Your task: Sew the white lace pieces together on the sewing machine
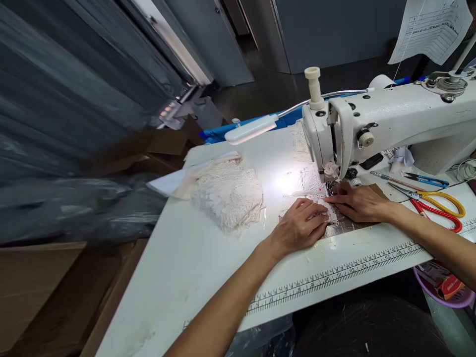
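A white sewing machine (386, 116) stands on the right, and its needle and presser foot (329, 189) come down over a small white lace piece (288, 204). My left hand (303, 225) lies on this lace left of the foot, palm down with its fingers laid out over the cloth. Close to the right of the foot is my right hand (359, 203), fingers bent, the tip of one digit at the lace's edge. What lies under its palm is hidden. A pile of white lace pieces (232, 196) rests on the table to the left.
Scissors with yellow and red handles (442, 206), blue thread snips (427, 179) and a slim pointed tool (396, 180) lie by my right forearm. A lamp (253, 130) lights the tabletop. A printed ruler (334, 272) runs along the front edge. Cardboard boxes (40, 292) stand left.
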`<act>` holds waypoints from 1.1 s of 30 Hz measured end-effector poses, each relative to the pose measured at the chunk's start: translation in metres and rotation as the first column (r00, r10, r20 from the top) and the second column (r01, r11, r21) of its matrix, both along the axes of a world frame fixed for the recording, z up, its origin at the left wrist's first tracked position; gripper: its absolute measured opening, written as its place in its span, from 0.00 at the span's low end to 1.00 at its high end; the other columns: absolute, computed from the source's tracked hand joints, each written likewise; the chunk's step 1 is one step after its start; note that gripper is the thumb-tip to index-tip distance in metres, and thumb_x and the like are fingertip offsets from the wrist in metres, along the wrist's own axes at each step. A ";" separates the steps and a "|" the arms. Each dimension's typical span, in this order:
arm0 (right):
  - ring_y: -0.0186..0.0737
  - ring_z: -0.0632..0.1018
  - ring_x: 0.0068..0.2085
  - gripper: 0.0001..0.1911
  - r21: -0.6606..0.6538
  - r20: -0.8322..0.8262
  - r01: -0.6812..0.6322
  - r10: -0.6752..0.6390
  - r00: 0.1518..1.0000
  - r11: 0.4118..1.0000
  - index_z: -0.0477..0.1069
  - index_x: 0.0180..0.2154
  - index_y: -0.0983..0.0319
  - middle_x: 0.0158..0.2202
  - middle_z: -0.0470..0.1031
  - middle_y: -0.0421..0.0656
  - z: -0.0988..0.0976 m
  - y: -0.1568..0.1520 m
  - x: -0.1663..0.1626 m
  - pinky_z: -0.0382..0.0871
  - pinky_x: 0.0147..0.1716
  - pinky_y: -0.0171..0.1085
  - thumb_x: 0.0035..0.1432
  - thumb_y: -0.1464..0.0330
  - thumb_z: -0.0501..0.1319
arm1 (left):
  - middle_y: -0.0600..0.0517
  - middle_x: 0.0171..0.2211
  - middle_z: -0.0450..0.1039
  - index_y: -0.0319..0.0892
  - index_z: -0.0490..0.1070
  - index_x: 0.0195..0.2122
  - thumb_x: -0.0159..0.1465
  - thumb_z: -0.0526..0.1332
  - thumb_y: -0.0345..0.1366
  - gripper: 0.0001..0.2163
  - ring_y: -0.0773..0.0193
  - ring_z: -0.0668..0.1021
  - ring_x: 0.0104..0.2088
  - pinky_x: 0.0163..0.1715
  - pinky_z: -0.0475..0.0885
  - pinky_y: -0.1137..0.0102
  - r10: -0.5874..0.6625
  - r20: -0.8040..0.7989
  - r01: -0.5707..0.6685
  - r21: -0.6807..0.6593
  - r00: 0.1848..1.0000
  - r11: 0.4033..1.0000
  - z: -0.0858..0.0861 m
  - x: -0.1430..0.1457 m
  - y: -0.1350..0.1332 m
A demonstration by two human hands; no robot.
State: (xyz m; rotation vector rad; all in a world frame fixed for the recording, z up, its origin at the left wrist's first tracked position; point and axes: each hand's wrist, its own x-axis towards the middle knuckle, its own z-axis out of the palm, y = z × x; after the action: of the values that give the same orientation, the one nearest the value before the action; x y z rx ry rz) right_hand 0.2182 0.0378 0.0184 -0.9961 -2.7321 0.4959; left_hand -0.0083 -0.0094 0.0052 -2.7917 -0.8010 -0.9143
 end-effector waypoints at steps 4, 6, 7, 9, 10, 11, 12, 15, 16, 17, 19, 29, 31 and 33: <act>0.44 0.72 0.40 0.20 0.053 0.033 0.021 -0.022 0.999 0.998 0.70 0.57 0.56 0.47 0.71 0.51 -0.006 -0.003 -0.009 0.69 0.38 0.42 0.69 0.63 0.50 | 0.49 0.38 0.78 0.42 0.73 0.40 0.66 0.58 0.30 0.05 0.63 0.79 0.35 0.44 0.73 0.60 0.003 -0.042 -0.004 -0.030 0.999 1.000 0.000 -0.001 0.000; 0.46 0.72 0.42 0.20 0.071 0.011 0.031 -0.032 0.999 0.997 0.70 0.58 0.56 0.47 0.71 0.52 -0.010 -0.005 -0.009 0.69 0.39 0.43 0.69 0.63 0.49 | 0.50 0.38 0.79 0.43 0.74 0.40 0.66 0.58 0.30 0.06 0.64 0.79 0.36 0.45 0.73 0.60 0.002 -0.067 -0.004 -0.033 0.998 0.999 0.001 0.000 -0.001; 0.46 0.71 0.43 0.20 0.072 0.003 0.035 -0.035 0.999 0.997 0.69 0.58 0.57 0.47 0.71 0.52 -0.011 -0.006 -0.008 0.69 0.39 0.44 0.69 0.63 0.49 | 0.51 0.38 0.79 0.43 0.74 0.39 0.67 0.57 0.30 0.06 0.64 0.79 0.35 0.45 0.73 0.60 0.001 -0.070 -0.003 -0.024 0.998 1.000 0.002 0.000 -0.001; 0.45 0.71 0.43 0.21 0.041 -0.031 0.032 -0.031 0.999 0.999 0.69 0.59 0.58 0.45 0.71 0.52 -0.012 -0.006 -0.004 0.69 0.41 0.44 0.69 0.63 0.49 | 0.51 0.38 0.79 0.42 0.73 0.38 0.67 0.57 0.29 0.06 0.65 0.79 0.34 0.43 0.73 0.62 -0.003 -0.064 0.003 0.001 0.998 1.000 0.002 0.001 -0.002; 0.44 0.72 0.42 0.21 0.008 -0.065 0.025 -0.024 0.998 1.000 0.68 0.59 0.58 0.45 0.71 0.51 -0.011 -0.005 -0.001 0.69 0.41 0.43 0.69 0.64 0.50 | 0.51 0.38 0.79 0.42 0.73 0.37 0.67 0.57 0.28 0.06 0.65 0.79 0.34 0.41 0.73 0.63 -0.007 -0.057 0.008 0.012 0.998 1.000 0.003 0.002 -0.002; 0.43 0.72 0.41 0.21 -0.029 -0.108 0.011 -0.015 0.994 1.000 0.68 0.60 0.59 0.44 0.71 0.50 -0.010 -0.005 0.003 0.70 0.41 0.43 0.68 0.64 0.50 | 0.50 0.38 0.79 0.41 0.73 0.38 0.66 0.57 0.28 0.06 0.65 0.79 0.33 0.40 0.73 0.63 -0.013 -0.050 0.014 0.019 0.999 1.000 0.003 0.002 -0.002; 0.41 0.72 0.40 0.21 -0.061 -0.155 -0.005 -0.004 0.988 0.998 0.68 0.60 0.60 0.44 0.71 0.50 -0.009 -0.004 0.006 0.70 0.42 0.42 0.68 0.66 0.51 | 0.50 0.38 0.79 0.41 0.73 0.38 0.66 0.58 0.27 0.06 0.64 0.79 0.33 0.39 0.73 0.63 -0.017 -0.046 0.018 0.021 0.999 1.000 0.003 0.002 -0.002; 0.38 0.72 0.38 0.20 -0.096 -0.243 -0.055 0.030 0.970 0.994 0.72 0.56 0.58 0.43 0.70 0.48 -0.005 -0.004 0.016 0.71 0.42 0.41 0.66 0.69 0.52 | 0.49 0.39 0.80 0.41 0.73 0.39 0.66 0.58 0.28 0.06 0.63 0.79 0.34 0.40 0.74 0.62 -0.021 -0.054 0.021 -0.001 0.998 1.000 0.001 0.001 -0.002; 0.38 0.72 0.38 0.20 -0.086 -0.247 -0.071 0.048 0.968 0.994 0.73 0.55 0.57 0.43 0.70 0.47 -0.004 -0.004 0.018 0.71 0.42 0.41 0.66 0.69 0.52 | 0.49 0.39 0.80 0.42 0.73 0.40 0.66 0.57 0.28 0.06 0.63 0.79 0.35 0.40 0.74 0.61 -0.021 -0.058 0.020 -0.014 0.998 1.000 0.001 0.000 -0.002; 0.39 0.72 0.39 0.19 -0.072 -0.246 -0.088 0.068 0.967 0.994 0.74 0.54 0.56 0.43 0.70 0.47 -0.005 -0.004 0.019 0.70 0.43 0.41 0.66 0.69 0.52 | 0.49 0.40 0.80 0.42 0.73 0.41 0.66 0.57 0.28 0.07 0.63 0.80 0.36 0.41 0.74 0.61 -0.021 -0.060 0.019 -0.026 0.998 0.999 0.000 -0.001 -0.002; 0.40 0.71 0.40 0.19 -0.031 -0.236 -0.121 0.110 0.965 0.992 0.74 0.54 0.57 0.42 0.69 0.48 -0.008 -0.005 0.018 0.70 0.42 0.41 0.67 0.69 0.51 | 0.49 0.41 0.79 0.43 0.73 0.42 0.65 0.57 0.27 0.08 0.62 0.80 0.37 0.43 0.74 0.59 -0.023 -0.052 0.021 -0.038 0.998 0.999 -0.001 -0.002 -0.002; 0.46 0.69 0.43 0.17 0.039 -0.063 0.004 -0.001 0.998 0.999 0.74 0.52 0.60 0.44 0.69 0.52 -0.007 -0.017 0.001 0.68 0.42 0.45 0.66 0.68 0.52 | 0.45 0.40 0.79 0.38 0.71 0.42 0.65 0.58 0.25 0.06 0.60 0.81 0.41 0.41 0.78 0.62 -0.121 -0.021 0.121 -0.012 0.992 0.993 0.002 0.004 -0.003; 0.45 0.71 0.44 0.18 -0.008 -0.123 0.004 -0.005 0.992 1.000 0.73 0.54 0.60 0.45 0.69 0.52 -0.006 -0.016 0.005 0.69 0.44 0.46 0.66 0.68 0.52 | 0.45 0.39 0.79 0.38 0.71 0.41 0.65 0.58 0.25 0.05 0.61 0.81 0.39 0.40 0.79 0.62 -0.116 -0.005 0.116 -0.006 0.993 0.993 0.001 0.004 -0.003; 0.44 0.72 0.45 0.20 -0.080 -0.201 -0.010 -0.007 0.980 0.997 0.71 0.57 0.59 0.45 0.70 0.50 -0.006 -0.013 0.011 0.69 0.47 0.45 0.66 0.68 0.52 | 0.46 0.39 0.79 0.38 0.71 0.40 0.65 0.59 0.25 0.05 0.62 0.81 0.38 0.39 0.79 0.62 -0.113 0.019 0.114 -0.011 0.993 0.993 0.001 0.004 -0.002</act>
State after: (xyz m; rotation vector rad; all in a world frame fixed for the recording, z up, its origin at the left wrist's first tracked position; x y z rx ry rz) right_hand 0.2292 0.0246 0.0123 -0.9079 -2.5513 0.6735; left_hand -0.0043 -0.0115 0.0057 -2.8687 -0.6579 -0.9570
